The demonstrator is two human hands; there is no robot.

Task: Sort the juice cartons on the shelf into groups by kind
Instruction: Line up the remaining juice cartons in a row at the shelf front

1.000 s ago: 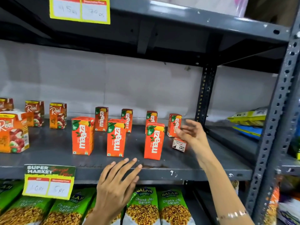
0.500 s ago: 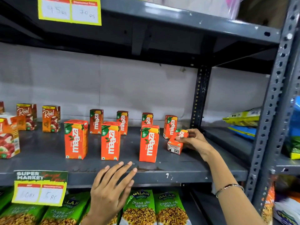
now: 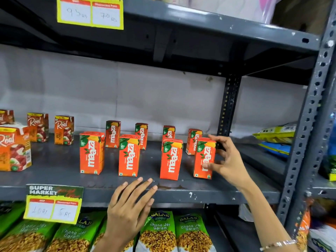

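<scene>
Orange Maaza cartons stand upright in two rows on the grey shelf (image 3: 54, 168). The front row holds cartons at the left (image 3: 92, 153), middle (image 3: 129, 155) and right of middle (image 3: 171, 160). At that row's right end stands one more Maaza carton (image 3: 202, 160), with my right hand (image 3: 229, 160) on it, thumb on its front and fingers at its top corner. Several smaller-looking Maaza cartons (image 3: 112, 133) line the back. Real cartons (image 3: 64, 130) are grouped at the left, a big one (image 3: 14, 148) nearest. My left hand (image 3: 129, 206) rests flat on the shelf's front edge, holding nothing.
A perforated upright post (image 3: 229, 106) stands behind my right hand. Yellow and blue packets (image 3: 274, 135) lie on the neighbouring shelf to the right. Green Balaji snack bags (image 3: 160, 231) fill the shelf below. A yellow price tag (image 3: 52, 204) hangs on the shelf edge.
My right hand picked up the Maaza carton that lay on its side at the right and stood it upright at the end of the front row. My left hand stayed on the shelf edge.
</scene>
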